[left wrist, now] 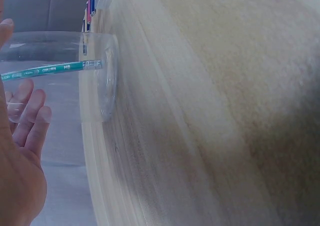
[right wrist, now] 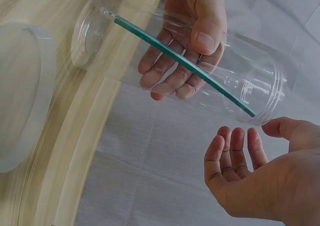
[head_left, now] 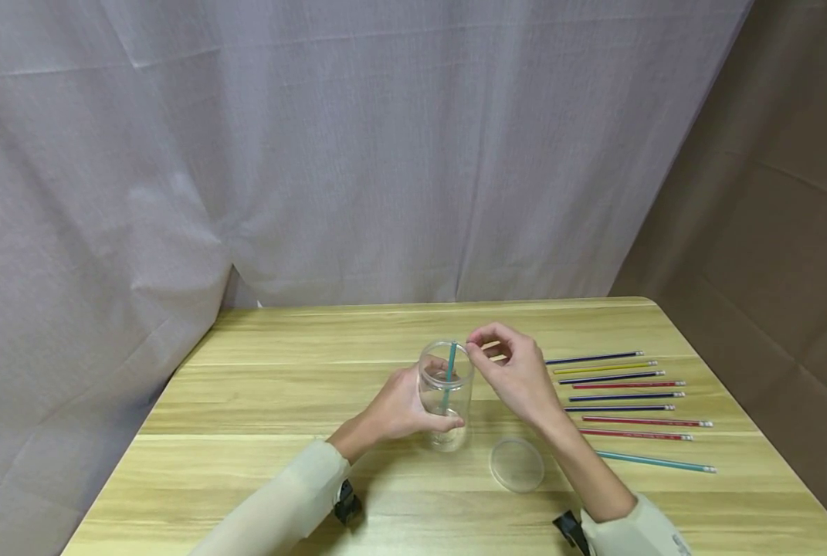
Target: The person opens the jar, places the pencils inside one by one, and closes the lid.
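A clear plastic jar (head_left: 459, 398) stands on the table without its lid. My left hand (head_left: 406, 405) grips it round the side, thumb in front and fingers behind. Inside the jar a green pencil (right wrist: 182, 61) leans at a slant, its eraser end (left wrist: 92, 64) down near the base and its other end at the rim. My right hand (head_left: 517, 374) is beside the rim with loosely bent fingers and nothing between them. In the right wrist view its thumb (right wrist: 280, 128) is right at the jar's mouth, while the other fingertips are apart from the jar.
A round clear lid (head_left: 516, 465) lies on the table in front of the right forearm. To the right, several pencils lie in a rough column: blue, a yellow pencil (head_left: 604, 367), red, and a green pencil (head_left: 656, 462) nearest. A grey curtain (head_left: 357, 154) hangs behind the table.
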The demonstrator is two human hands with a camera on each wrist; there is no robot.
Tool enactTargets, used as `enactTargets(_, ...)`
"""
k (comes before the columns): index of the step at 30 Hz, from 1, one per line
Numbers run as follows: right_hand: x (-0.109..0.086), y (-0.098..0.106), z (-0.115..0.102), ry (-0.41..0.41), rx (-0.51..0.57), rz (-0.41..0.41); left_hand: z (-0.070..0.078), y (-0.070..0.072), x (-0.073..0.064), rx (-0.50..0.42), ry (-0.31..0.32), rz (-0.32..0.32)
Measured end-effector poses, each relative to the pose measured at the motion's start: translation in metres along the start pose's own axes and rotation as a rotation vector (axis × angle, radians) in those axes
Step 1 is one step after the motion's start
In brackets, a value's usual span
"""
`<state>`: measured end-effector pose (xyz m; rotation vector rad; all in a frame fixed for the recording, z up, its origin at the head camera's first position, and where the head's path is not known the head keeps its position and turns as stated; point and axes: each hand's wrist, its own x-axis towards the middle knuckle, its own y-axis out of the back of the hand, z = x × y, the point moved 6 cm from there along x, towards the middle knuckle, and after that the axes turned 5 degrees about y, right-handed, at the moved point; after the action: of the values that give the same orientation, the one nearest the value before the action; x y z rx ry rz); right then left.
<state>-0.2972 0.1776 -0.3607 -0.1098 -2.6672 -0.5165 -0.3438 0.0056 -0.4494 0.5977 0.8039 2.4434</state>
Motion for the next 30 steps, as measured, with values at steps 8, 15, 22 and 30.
enactTargets(8, -0.001, 0.004, 0.0, 0.003, -0.007, 0.01, 0.001, 0.0, 0.001, -0.006, -0.014, 0.013)
enactTargets(15, -0.001, 0.01, 0.0, -0.001, -0.018, 0.029, 0.0, 0.0, 0.0, -0.008, -0.007, 0.012)
enactTargets(22, -0.003, 0.015, 0.001, 0.064, -0.047, -0.005, -0.001, 0.0, 0.0, -0.004, 0.0, 0.009)
enactTargets(30, -0.006, -0.001, -0.017, 0.363, -0.156, -0.081, 0.0, 0.0, 0.0, 0.011, -0.013, 0.011)
